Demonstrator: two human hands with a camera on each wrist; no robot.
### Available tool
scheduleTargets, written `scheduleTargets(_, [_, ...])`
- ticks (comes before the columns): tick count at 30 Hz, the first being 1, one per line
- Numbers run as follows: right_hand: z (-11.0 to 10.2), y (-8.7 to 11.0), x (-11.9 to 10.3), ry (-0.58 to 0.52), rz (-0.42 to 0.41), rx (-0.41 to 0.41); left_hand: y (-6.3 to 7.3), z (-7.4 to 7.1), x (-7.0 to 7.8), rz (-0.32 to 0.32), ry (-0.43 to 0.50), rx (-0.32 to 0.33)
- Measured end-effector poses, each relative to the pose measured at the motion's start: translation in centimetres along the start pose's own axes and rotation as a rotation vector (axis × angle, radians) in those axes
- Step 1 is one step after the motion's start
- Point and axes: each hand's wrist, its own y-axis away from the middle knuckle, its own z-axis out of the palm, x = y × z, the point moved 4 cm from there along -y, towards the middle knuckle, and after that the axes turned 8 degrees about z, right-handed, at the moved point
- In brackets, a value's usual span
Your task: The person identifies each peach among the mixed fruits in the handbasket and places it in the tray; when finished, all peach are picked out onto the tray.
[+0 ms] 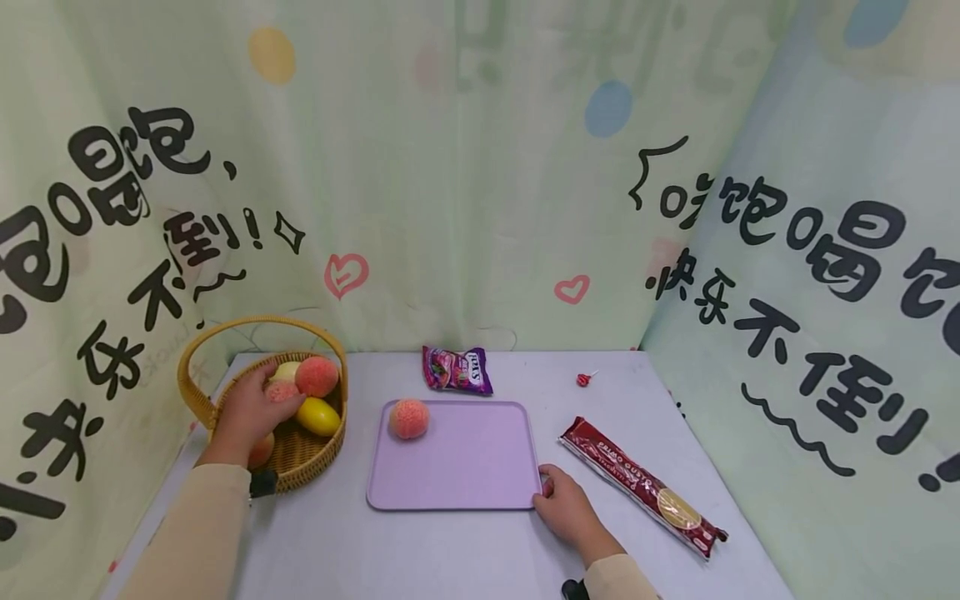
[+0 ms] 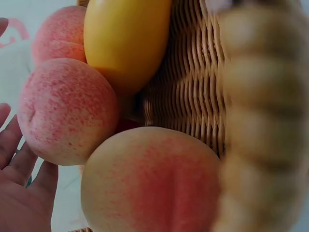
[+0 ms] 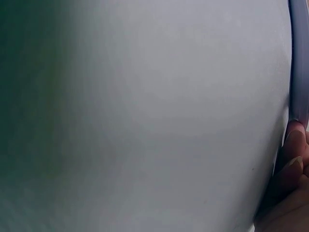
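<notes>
My left hand (image 1: 243, 412) reaches over the left side of a wicker basket (image 1: 318, 458), thumb extended beside a small peach (image 1: 282, 390). Seen from the left wrist, the fingers (image 2: 21, 164) are spread alongside a speckled peach (image 2: 67, 111), not wrapped round it. A yellow lemon-like fruit (image 1: 318, 417), a redder peach (image 1: 317, 377) and a pale fruit (image 1: 285, 372) sit close by in the basket; another peach (image 1: 261, 451) lies partly under the hand. At the lower right corner of a purple tray (image 1: 457, 479), my right hand (image 1: 567, 508) grips the rim between thumb and fingers.
One peach (image 1: 408, 419) rests at the tray's upper left. Behind the tray lies a purple snack packet (image 1: 457, 370). A red lollipop (image 1: 583, 380) and a long dark red food package (image 1: 645, 487) are to the right. The basket's handle (image 1: 262, 319) arches up.
</notes>
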Motion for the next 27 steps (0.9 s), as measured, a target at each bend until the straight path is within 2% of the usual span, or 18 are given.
scheduleTargets(9, [0.0, 0.1, -0.2, 0.001, 0.000, -0.001, -0.2, 0.6, -1.4, -0.021, -0.029, -0.030])
scheduleTargets(14, [0.0, 0.1, -0.2, 0.002, -0.014, 0.009, -0.3, 0.8, -2.1, -0.007, -0.055, -0.034])
scheduleTargets(22, [0.1, 0.2, -0.1, -0.001, -0.008, 0.006, -0.7, 0.8, -2.3, 0.014, -0.084, -0.032])
scheduleTargets(27, [0.0, 0.2, 0.0, 0.004, 0.005, 0.008, -0.6, 0.9, -2.1, 0.004, -0.082, -0.031])
